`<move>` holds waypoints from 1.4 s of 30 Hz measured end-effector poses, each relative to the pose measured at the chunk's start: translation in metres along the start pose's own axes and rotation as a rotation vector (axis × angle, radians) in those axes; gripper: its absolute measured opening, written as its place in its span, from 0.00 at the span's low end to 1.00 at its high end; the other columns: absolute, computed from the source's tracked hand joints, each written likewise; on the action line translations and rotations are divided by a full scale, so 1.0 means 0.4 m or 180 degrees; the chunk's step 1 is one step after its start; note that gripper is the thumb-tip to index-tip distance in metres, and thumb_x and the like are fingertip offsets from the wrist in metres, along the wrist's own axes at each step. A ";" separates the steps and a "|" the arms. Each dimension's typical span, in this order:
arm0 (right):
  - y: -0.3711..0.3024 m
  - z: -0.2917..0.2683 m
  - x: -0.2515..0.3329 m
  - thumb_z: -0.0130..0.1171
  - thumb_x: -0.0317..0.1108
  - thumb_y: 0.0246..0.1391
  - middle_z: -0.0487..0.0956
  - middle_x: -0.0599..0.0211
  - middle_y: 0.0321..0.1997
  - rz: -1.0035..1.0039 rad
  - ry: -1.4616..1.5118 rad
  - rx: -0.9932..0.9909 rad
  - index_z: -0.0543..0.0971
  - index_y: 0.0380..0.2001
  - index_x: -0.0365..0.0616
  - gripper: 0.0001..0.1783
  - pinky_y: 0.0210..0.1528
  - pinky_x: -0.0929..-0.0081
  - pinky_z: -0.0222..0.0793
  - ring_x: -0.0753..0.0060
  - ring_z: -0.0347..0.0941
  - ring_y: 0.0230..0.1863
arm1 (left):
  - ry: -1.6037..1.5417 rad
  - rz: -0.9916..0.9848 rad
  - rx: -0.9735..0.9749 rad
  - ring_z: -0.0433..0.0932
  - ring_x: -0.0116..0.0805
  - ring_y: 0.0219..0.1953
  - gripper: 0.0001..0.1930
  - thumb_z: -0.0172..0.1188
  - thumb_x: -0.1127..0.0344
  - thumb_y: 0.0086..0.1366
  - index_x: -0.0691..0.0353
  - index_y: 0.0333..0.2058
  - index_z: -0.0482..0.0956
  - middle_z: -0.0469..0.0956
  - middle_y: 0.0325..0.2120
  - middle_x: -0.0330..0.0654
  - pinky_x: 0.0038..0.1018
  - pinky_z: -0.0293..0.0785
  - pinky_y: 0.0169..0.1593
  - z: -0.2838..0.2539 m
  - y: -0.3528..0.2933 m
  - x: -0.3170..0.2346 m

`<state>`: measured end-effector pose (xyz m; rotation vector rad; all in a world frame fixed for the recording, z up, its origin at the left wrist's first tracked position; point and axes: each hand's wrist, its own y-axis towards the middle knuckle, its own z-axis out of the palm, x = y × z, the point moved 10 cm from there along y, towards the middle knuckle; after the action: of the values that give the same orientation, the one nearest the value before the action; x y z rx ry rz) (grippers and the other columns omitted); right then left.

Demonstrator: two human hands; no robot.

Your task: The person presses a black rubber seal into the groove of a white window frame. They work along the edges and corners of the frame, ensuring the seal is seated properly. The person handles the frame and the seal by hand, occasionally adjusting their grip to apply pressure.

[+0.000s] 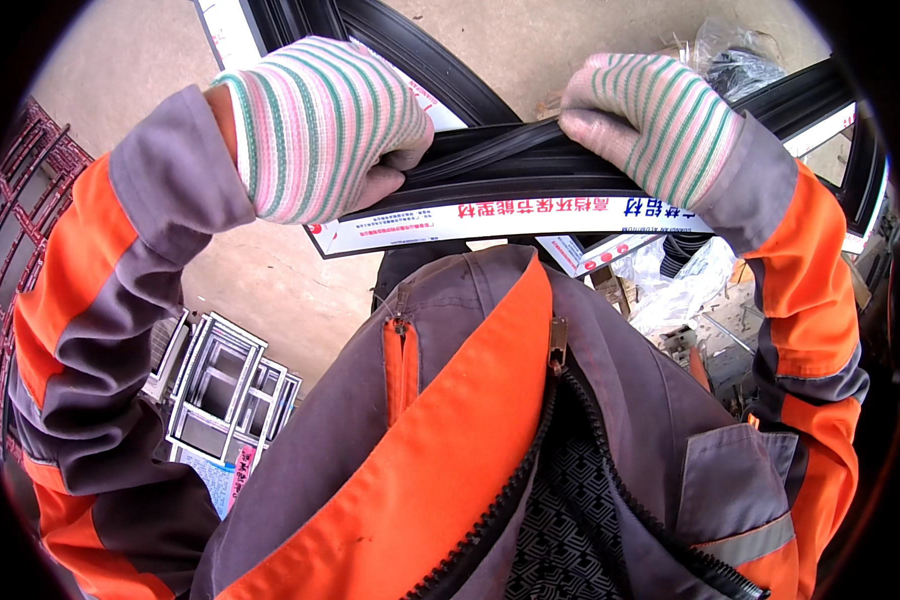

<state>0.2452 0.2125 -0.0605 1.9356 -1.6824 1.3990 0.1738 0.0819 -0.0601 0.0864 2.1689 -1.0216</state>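
Note:
In front of my chest lies a black window frame (pixel 560 190) with white printed protective film along its near edge. A black rubber sealing strip (pixel 495 148) runs slantwise along the frame between my hands. My left hand (pixel 320 130), in a pink, green and white striped knit glove, is closed at the frame's left corner, with its thumb and fingers pinching the strip's left end. My right hand (pixel 655 130), in a matching glove, has its fingers curled together over the strip's other end, above the frame. The fingertips of both hands are partly hidden.
Clear plastic wrapping with black coils (pixel 740 70) lies on the floor beyond my right hand. More plastic (pixel 680 285) and scraps lie below the frame. Light-framed window units (pixel 220 385) stand at lower left, and a dark red metal rack (pixel 30 200) at far left.

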 end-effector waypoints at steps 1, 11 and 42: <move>0.000 0.002 -0.002 0.64 0.32 0.67 0.82 0.52 0.37 0.0024 0.0028 0.0034 0.84 0.42 0.34 0.10 0.46 0.62 0.78 0.51 0.81 0.40 | -0.0085 -0.0073 0.0026 0.85 0.45 0.31 0.03 0.70 0.70 0.62 0.62 0.32 0.87 0.82 0.25 0.47 0.34 0.82 0.39 0.002 -0.001 0.000; -0.026 -0.002 0.024 0.65 0.31 0.67 0.81 0.53 0.36 -0.0146 0.0178 -0.0186 0.84 0.41 0.33 0.09 0.43 0.61 0.76 0.52 0.80 0.37 | 0.0087 0.0406 -0.0399 0.84 0.47 0.33 0.04 0.72 0.70 0.60 0.62 0.32 0.86 0.83 0.27 0.46 0.36 0.82 0.42 -0.018 -0.018 -0.022; -0.023 0.022 0.060 0.66 0.31 0.64 0.82 0.54 0.36 -0.0459 0.0100 -0.0346 0.84 0.39 0.36 0.08 0.45 0.60 0.78 0.49 0.81 0.40 | 0.0688 -0.0721 -0.1859 0.82 0.50 0.49 0.36 0.79 0.40 0.45 0.66 0.43 0.83 0.82 0.40 0.51 0.46 0.70 0.68 0.050 -0.068 -0.091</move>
<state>0.2549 0.1936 -0.0433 1.9227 -1.5377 1.2528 0.2031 0.0579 -0.0279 -0.3427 2.6360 -0.4719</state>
